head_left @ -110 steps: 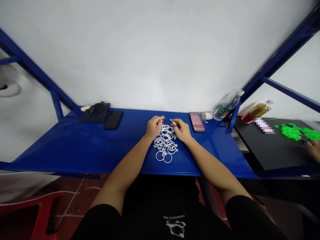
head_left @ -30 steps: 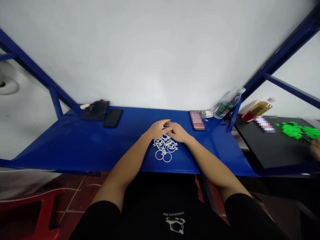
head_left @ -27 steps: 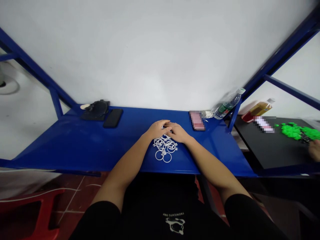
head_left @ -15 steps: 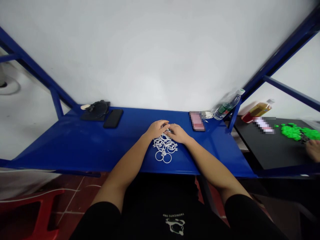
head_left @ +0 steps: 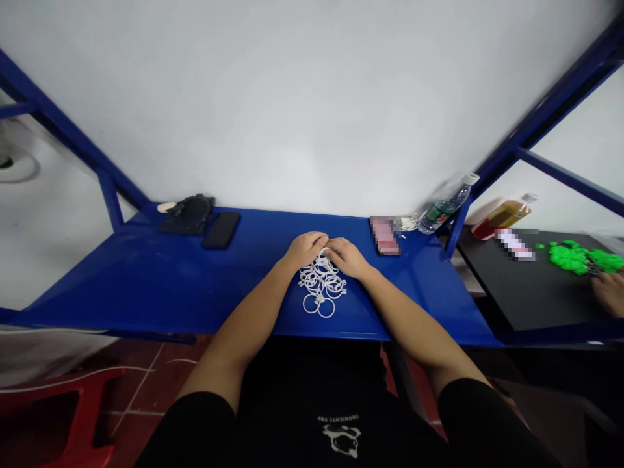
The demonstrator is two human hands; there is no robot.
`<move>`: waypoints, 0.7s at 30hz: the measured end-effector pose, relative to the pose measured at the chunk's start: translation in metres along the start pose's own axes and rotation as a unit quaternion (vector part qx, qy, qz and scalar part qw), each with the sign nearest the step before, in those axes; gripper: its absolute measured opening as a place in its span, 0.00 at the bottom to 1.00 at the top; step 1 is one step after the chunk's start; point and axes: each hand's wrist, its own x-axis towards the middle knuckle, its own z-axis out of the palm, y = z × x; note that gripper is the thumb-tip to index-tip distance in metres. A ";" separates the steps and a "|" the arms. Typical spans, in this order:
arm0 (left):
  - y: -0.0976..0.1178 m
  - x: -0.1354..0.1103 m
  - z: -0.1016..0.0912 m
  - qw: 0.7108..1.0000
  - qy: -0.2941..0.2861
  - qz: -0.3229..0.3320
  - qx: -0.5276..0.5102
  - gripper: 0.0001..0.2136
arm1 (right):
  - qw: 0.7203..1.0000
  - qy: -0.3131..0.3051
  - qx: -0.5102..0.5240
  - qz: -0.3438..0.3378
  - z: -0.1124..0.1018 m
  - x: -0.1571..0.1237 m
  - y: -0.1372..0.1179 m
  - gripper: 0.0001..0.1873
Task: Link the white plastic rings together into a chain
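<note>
A heap of white plastic rings (head_left: 322,286) lies in the middle of the blue table (head_left: 146,279). My left hand (head_left: 304,249) and my right hand (head_left: 344,256) meet at the far edge of the heap, fingertips together. Both have their fingers curled in a pinch on a small white ring piece between them; most of that piece is hidden by the fingers.
A black phone (head_left: 221,230) and a dark pouch (head_left: 188,214) lie at the back left. A pink phone (head_left: 385,235) and a water bottle (head_left: 446,203) sit back right. On a black table to the right are green parts (head_left: 580,256), an amber bottle (head_left: 504,215) and another person's hand (head_left: 609,291).
Earlier my hands were apart, each holding a small white piece above the heap. They came together at the heap's far edge and have stayed there with only slight finger movement.
</note>
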 end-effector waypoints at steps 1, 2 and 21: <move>0.000 0.000 0.000 1.000 0.004 0.000 0.003 0.19 | 1.000 0.003 0.002 0.001 0.000 0.000 0.000 0.20; 0.000 0.000 0.000 1.000 0.007 -0.001 0.006 0.19 | 1.000 0.006 0.003 0.003 -0.001 0.000 -0.001 0.20; 0.007 -0.005 -0.002 0.995 0.078 0.048 -0.040 0.16 | 0.977 0.139 -0.057 0.149 -0.003 -0.001 0.004 0.28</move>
